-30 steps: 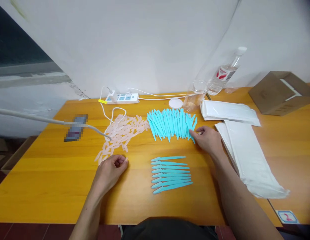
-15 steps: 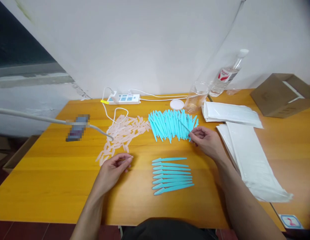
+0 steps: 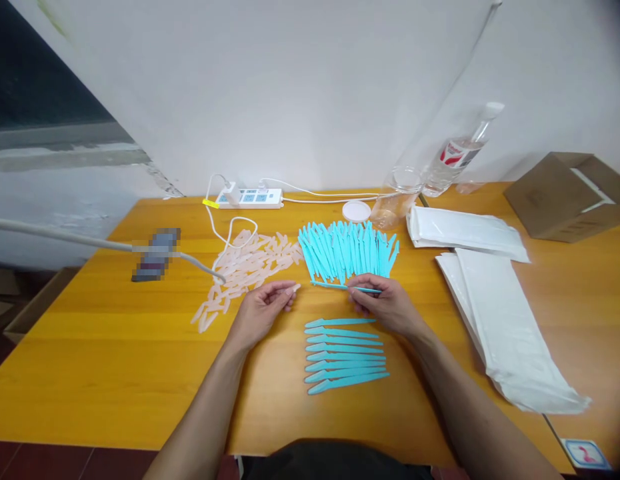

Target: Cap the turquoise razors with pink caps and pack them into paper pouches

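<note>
My right hand (image 3: pixel 383 305) pinches a turquoise eyebrow razor (image 3: pixel 330 285), which points left, roughly level above the table. Between the thumb and index finger of my left hand (image 3: pixel 263 312) is a small pale blade cap (image 3: pixel 297 287), its tip facing the razor with a gap between them. Just behind my right hand lies a heap of turquoise razors (image 3: pixel 340 250). A loose pile of pale translucent caps (image 3: pixel 255 263) spreads beyond my left hand. Nearer me, several razors (image 3: pixel 345 357) lie side by side in a row, heads to the left.
White plastic packets (image 3: pixel 510 320) lie at the right, near a cardboard box (image 3: pixel 560 200). A water bottle (image 3: pixel 453 160), a clear jar (image 3: pixel 397 200) and a white lid (image 3: pixel 357 211) stand at the back. A power strip (image 3: pixel 253 198) with cables and a blurred phone (image 3: pixel 157 255) are at left.
My right hand has drawn a razor away from the heap, toward me and leftward. My left hand has moved right and forward, and a cap now shows in its fingertips.
</note>
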The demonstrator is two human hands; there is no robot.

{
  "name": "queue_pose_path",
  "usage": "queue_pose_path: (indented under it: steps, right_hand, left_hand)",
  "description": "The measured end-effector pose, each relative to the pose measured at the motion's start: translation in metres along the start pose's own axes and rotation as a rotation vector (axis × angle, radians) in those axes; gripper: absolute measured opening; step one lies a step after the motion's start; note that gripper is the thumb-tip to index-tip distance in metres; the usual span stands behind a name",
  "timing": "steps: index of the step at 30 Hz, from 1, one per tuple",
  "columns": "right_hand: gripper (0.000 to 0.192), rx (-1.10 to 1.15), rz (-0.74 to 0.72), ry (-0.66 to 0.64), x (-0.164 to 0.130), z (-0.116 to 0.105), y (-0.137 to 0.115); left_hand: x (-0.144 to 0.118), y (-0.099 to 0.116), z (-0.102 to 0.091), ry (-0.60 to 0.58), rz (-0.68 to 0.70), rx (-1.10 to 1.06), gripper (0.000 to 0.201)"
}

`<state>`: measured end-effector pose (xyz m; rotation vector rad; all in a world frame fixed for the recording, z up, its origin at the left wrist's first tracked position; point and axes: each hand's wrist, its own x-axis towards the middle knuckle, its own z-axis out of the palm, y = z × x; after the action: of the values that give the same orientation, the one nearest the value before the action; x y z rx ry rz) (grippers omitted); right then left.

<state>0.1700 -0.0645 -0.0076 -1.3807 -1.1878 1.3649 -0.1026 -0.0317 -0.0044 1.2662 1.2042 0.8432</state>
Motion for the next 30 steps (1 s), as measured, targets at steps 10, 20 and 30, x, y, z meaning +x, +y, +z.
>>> queue_pose_path:
  steps: [10,20,30]
  right_hand:
    - [0.040,-0.192,-0.244,-0.139,-0.006,0.002,-0.007]
    - [0.042,-0.190,-0.234,-0.131,-0.006,0.005,-0.007]
    - [0.042,-0.164,-0.221,-0.167,-0.008,0.009,-0.008]
  left_hand:
    - [0.003,-0.011,0.000,-0.027,-0.054,-0.066,0.041]
    - [-0.003,-0.006,0.003,-0.043,-0.059,-0.033,0.043]
    - [-0.007,-0.010,0.017,-0.117,-0.057,-0.074,0.042]
